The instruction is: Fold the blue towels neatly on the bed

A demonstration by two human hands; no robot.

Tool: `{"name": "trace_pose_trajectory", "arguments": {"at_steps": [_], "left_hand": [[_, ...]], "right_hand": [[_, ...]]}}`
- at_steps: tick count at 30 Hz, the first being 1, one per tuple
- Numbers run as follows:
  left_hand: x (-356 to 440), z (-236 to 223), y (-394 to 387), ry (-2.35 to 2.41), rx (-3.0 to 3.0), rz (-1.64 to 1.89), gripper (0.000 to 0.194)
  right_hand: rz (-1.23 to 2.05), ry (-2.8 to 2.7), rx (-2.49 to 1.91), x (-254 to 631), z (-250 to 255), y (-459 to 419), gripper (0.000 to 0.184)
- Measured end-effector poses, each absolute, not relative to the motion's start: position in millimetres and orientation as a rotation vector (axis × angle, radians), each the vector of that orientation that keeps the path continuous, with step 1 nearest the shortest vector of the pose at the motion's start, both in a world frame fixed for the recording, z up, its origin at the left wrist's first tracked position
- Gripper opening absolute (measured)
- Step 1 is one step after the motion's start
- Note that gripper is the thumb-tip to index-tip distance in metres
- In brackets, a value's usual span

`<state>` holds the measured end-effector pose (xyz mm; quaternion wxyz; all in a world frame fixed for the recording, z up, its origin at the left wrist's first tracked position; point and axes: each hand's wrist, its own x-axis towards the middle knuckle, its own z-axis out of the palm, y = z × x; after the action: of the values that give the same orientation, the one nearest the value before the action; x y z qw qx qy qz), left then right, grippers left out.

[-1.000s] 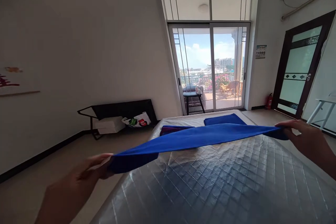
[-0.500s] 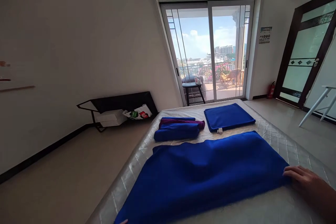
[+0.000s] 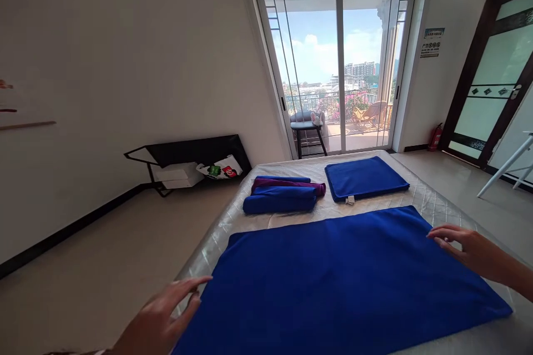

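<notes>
A blue cloth (image 3: 316,277) lies spread nearly flat across the near part of the mattress (image 3: 287,169). At its left edge my left hand (image 3: 169,308) hovers with thumb and fingers apart, holding nothing. My right hand (image 3: 468,244) is over the cloth's right edge, its fingers stretched out and empty. Beyond the cloth, on the left, are rolled blue fabric (image 3: 283,202) and a purple roll (image 3: 287,183). A folded blue cloth (image 3: 366,177) with a small white tag rests flat at the far right.
Left of the mattress, a black low rack (image 3: 191,152) against the wall holds white boxes (image 3: 177,175) and a printed bag (image 3: 220,169). Glass sliding doors (image 3: 339,72) are straight ahead. A fire extinguisher (image 3: 435,137) stands near a dark-framed door (image 3: 487,83); a white stool leg (image 3: 506,166) shows at right.
The near blue cloth has flattened out and its wrinkles are mostly gone. My right hand has let go and moved up and left. My left hand has come into fuller view, off the cloth's corner.
</notes>
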<state>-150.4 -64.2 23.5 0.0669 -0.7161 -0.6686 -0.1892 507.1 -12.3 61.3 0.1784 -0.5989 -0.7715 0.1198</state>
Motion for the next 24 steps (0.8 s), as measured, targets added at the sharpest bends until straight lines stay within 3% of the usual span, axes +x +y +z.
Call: {"name": "trace_pose_trajectory", "arguments": {"at_steps": [3,6,13,19,24], "left_hand": [[-129,45,7,-2.113,-2.289,-0.509,0.053],[-126,26,41,-2.149,-2.273,-0.438,0.059],[-170,-43,41,-2.036,-2.330,-0.310,0.056],[-176,-42,50,-2.012,-2.315,-0.176,0.057],[-151,-30,51,-2.054,-2.306,-0.434,0.056]], "right_hand": [[0.235,-2.230,-1.687,471,69,42,0.049],[0.159,-2.291,-1.750,462,37,75,0.053],[0.098,-2.319,-1.852,490,-15,91,0.066],[0.007,-2.323,-1.834,496,-22,96,0.065],[-0.037,-2.353,-1.858,496,-20,97,0.063]]}}
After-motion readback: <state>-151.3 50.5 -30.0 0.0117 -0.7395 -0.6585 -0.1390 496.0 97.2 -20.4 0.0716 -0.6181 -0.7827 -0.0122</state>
